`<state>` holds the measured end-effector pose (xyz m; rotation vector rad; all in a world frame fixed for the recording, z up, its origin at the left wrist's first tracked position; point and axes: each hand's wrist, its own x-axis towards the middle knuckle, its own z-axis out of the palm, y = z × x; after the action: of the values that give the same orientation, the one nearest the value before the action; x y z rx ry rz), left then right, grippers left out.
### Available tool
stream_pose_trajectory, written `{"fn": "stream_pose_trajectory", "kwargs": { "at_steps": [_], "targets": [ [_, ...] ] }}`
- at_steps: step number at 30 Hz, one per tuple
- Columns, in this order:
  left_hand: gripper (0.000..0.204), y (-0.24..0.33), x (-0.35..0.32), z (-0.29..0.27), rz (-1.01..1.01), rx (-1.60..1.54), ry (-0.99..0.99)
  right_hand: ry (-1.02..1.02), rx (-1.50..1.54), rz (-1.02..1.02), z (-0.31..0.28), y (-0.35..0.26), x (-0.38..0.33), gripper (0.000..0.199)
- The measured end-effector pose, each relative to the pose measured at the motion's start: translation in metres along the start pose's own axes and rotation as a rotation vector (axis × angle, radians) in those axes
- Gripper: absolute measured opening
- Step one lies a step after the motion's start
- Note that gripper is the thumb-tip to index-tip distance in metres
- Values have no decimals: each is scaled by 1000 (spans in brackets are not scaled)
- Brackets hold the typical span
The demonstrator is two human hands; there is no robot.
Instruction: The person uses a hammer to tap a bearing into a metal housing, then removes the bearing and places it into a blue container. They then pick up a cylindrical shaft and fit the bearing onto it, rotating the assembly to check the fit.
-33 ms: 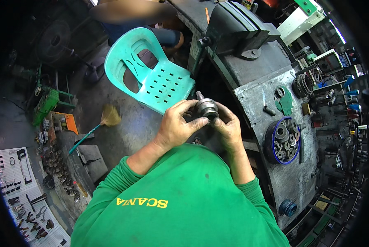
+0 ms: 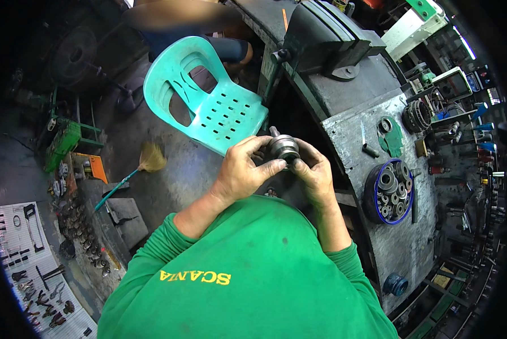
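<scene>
In front of my chest, both hands hold a round steel machine part with stepped rings like a bearing and a short stub shaft sticking out at its far end. My left hand is closed on its left side, thumb along the near edge. From the right, my right hand grips it with the fingers curled round the far side and the thumb at the near rim. Its underside is hidden. Just beyond the hands stands a turquoise plastic chair with a slotted seat.
To the right, a metal workbench carries a large vise, a blue-rimmed tub of bearings and rings, and a blue cap-like item. A broom lies at left, near a white tool board. Another person sits behind the chair.
</scene>
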<state>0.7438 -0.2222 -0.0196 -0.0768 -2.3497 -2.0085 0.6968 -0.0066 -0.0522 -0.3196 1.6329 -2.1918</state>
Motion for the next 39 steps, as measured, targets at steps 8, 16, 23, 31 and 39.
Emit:
{"fn": "stream_pose_trajectory", "kwargs": {
  "at_steps": [8, 16, 23, 31, 39],
  "targets": [
    [51, -21, 2, 0, -176, -219, -50, 38, -169, 96, 11, -13, 2, 57],
    [45, -43, 13, -8, -529, -578, -8, 81, 132, 292, 5, 9, 11, 46],
    [42, -39, 10, -10, -606, -734, -54, 10, 655, 406, -16, 28, 8, 55],
    [40, -34, 11, -9, -640, -701, -70, -37, 799, 384, -23, 38, 8, 57],
    [42, -31, 12, -6, -596, -621, -56, -59, 826, 377, -21, 37, 11, 58]
  ]
}}
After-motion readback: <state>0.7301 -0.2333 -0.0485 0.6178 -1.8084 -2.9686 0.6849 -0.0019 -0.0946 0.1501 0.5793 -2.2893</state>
